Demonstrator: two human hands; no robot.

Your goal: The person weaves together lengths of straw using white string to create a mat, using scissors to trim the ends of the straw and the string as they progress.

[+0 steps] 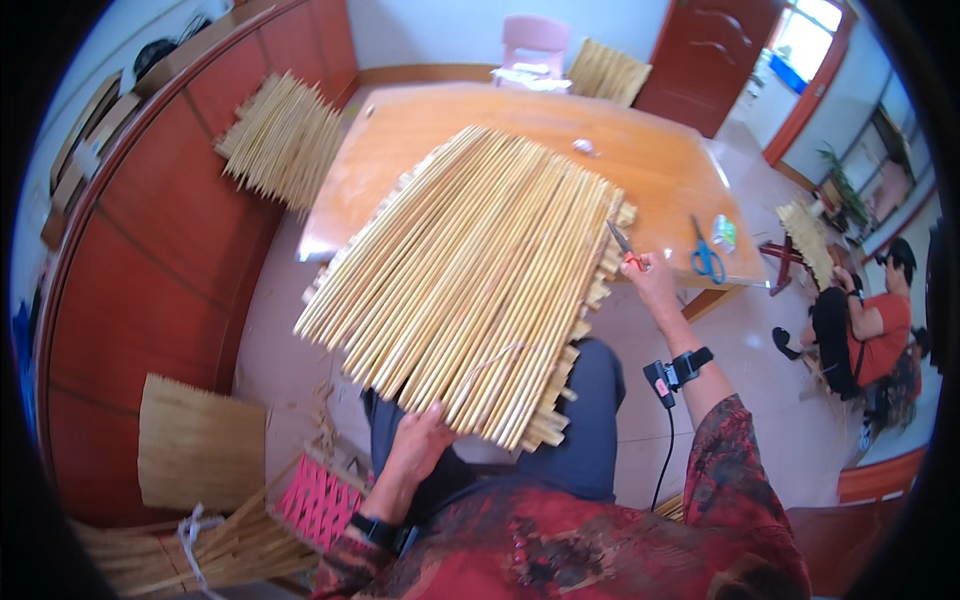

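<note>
A large mat of straw-coloured stalks (470,280), laid side by side, slants from the tabletop down over my lap. My left hand (418,440) grips its near edge, with the thumb on top and the fingers hidden below. A pale string (495,360) trails over the stalks near that edge. At the mat's right side, my right hand (652,280) is closed round a small red-handled cutting tool (622,240), its dark pointed blade against the stalk ends. Whether it has one blade or two is hard to make out.
The brown table (660,180) carries blue-handled scissors (706,262), a green-and-white packet (724,232) and a small whitish lump (584,147). Other stalk mats lean on the red cabinet (225,250). A pink woven seat (315,500) stands left; a seated person (875,330) works at right.
</note>
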